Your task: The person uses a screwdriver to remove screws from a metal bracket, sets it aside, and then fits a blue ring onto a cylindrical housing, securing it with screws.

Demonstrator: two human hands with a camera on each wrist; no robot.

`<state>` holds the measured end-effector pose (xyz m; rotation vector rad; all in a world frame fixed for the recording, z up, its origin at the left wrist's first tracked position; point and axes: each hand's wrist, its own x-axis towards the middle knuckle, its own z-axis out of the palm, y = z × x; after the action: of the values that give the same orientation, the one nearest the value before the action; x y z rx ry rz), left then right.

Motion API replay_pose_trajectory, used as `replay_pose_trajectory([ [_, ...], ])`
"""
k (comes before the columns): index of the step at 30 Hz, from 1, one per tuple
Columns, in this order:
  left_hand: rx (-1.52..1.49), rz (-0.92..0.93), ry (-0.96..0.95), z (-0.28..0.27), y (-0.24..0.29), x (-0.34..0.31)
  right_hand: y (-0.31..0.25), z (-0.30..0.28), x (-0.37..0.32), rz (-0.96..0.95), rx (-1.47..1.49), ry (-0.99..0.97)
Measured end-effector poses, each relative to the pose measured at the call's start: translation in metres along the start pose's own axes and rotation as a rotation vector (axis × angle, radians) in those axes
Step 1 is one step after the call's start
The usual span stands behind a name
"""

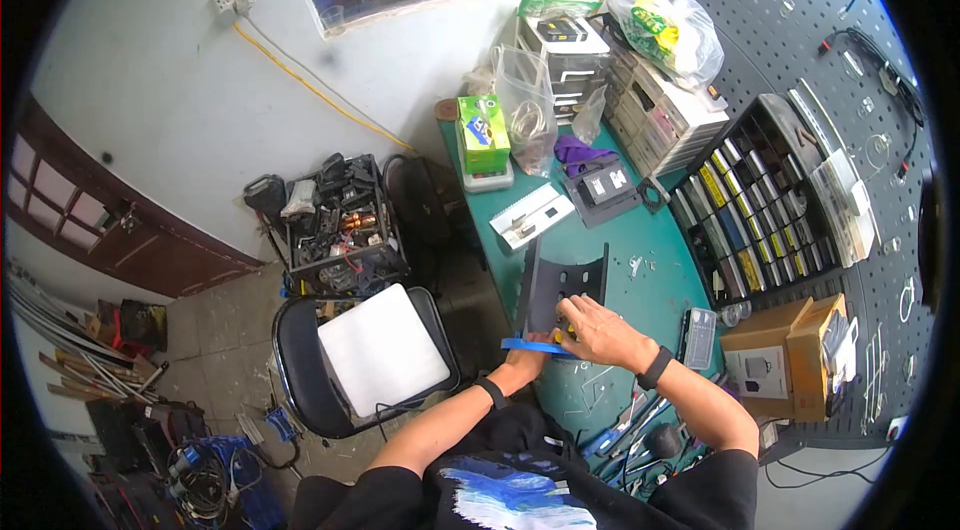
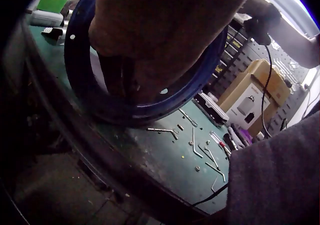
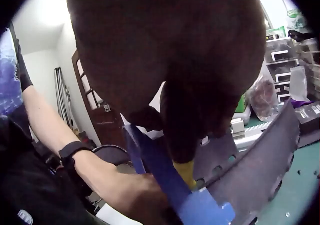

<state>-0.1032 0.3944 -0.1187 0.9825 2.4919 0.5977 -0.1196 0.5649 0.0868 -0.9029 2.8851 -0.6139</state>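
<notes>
A dark grey curved panel with holes (image 1: 562,275) stands on the green table, with a blue ring (image 1: 533,346) at its end nearest the body. My left hand (image 1: 526,360) reaches through this ring, its wrist encircled in the left wrist view; its fingertips are hidden. My right hand (image 1: 603,332) is over the panel beside the ring, fingers bent downward. At its fingertips it pinches a small yellow piece (image 3: 185,173), mostly covered by the fingers. In the right wrist view the blue ring (image 3: 167,177) runs between the two hands.
Hex keys (image 2: 196,144) and small hardware lie near the table's front edge. A clear plastic case (image 1: 698,338) and a cardboard box (image 1: 765,360) stand at right, below a drawer rack (image 1: 750,210). On the left is a chair with a white board (image 1: 385,355).
</notes>
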Motion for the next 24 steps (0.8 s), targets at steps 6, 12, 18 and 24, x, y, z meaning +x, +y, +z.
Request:
replay_pose_trajectory([
  [6,0.100,0.031,-0.073,0.012,-0.006,0.006,0.003,-0.003,0.004,0.116,-0.028,-0.144],
  [12,0.082,0.029,0.027,0.004,0.002,-0.002,0.002,0.003,-0.001,0.083,0.005,-0.079],
  [18,0.062,0.070,0.187,0.015,-0.004,-0.004,0.005,0.005,0.000,-0.024,0.021,0.015],
  [24,0.041,0.144,0.236,0.029,-0.012,-0.002,0.005,0.006,-0.005,0.129,-0.029,-0.090],
])
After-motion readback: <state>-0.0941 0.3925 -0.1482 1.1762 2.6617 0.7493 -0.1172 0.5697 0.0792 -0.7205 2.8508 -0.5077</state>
